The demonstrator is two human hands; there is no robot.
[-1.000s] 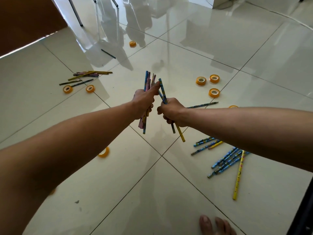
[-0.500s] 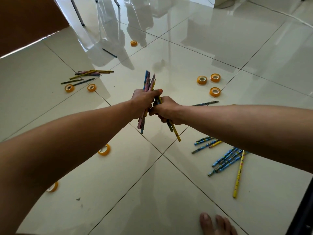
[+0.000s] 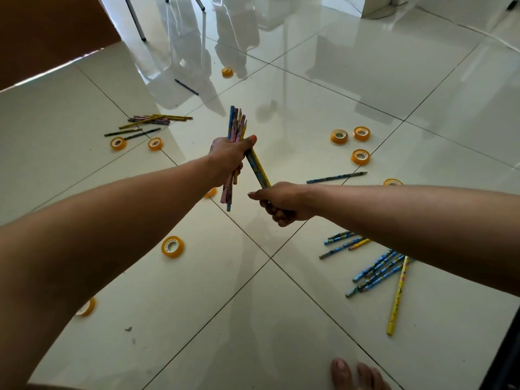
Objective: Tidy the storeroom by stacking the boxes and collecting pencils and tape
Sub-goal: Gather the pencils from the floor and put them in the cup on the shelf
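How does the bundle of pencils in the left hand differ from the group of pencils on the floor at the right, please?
The bundle of pencils is gripped upright in the left hand; the group of pencils lies flat on the floor, untouched. The bundle is packed tight; the group fans out loosely. Both include blue patterned pencils.

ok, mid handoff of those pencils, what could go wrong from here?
1. The left hand already grips a splayed pencil bundle; wedging in the pencils that the right hand feeds may loosen that grip and spill some.
2. A tape roll lies on the floor near the bare toes: a likely trip or slip hazard.
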